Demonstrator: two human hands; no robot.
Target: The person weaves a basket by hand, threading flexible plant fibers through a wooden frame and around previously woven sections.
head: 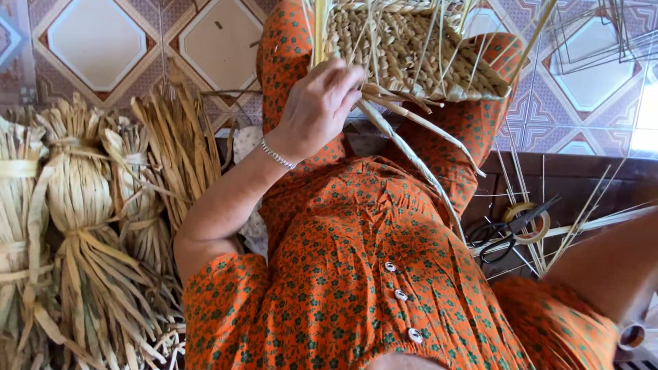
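Note:
A half-woven straw basket (pixel 411 51) rests on my knees, which are covered by an orange flowered dress (pixel 356 247). Loose stalks stick up from the basket's edge. My left hand (pixel 319 103), with a thin silver bracelet on the wrist, is closed on flat straw strands (pixel 404 147) at the near left edge of the weave. The strands trail down across my lap to the right. Only my right forearm (pixel 610 264) shows at the lower right; that hand is outside the picture.
Tied bundles of dried straw (pixel 82 219) stand on the left. On a dark wooden surface to the right lie black scissors (pixel 504 233), a roll of tape (pixel 531 220) and loose stalks. Thin wire frames (pixel 603 38) lie on the patterned tile floor at the top right.

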